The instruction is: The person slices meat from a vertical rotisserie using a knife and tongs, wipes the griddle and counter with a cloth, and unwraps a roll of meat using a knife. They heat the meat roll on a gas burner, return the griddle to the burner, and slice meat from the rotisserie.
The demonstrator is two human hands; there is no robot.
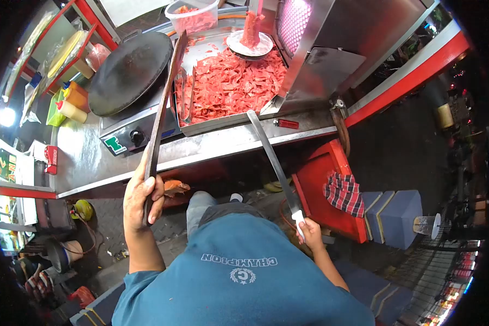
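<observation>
My left hand (144,198) is closed around the lower end of a long, dark, flat stick (164,106). It rises past the griddle, its far end near the tray's back left corner. My right hand (309,234) grips the white handle of a long knife (274,157), whose blade points forward to the front edge of a metal tray (223,126). Shaved red meat (231,81) fills much of that tray, and metal tongs (188,98) lie at its left side. Behind, a small column of meat (250,31) stands upright on a round plate (239,48).
Left of the tray, a round black griddle (127,73) sits on a burner. Sauce bottles (73,108) stand farther left. A glowing heater panel (293,24) is beside the spit. A red lighter (286,124) lies on the counter; a checked cloth (344,194) hangs at right.
</observation>
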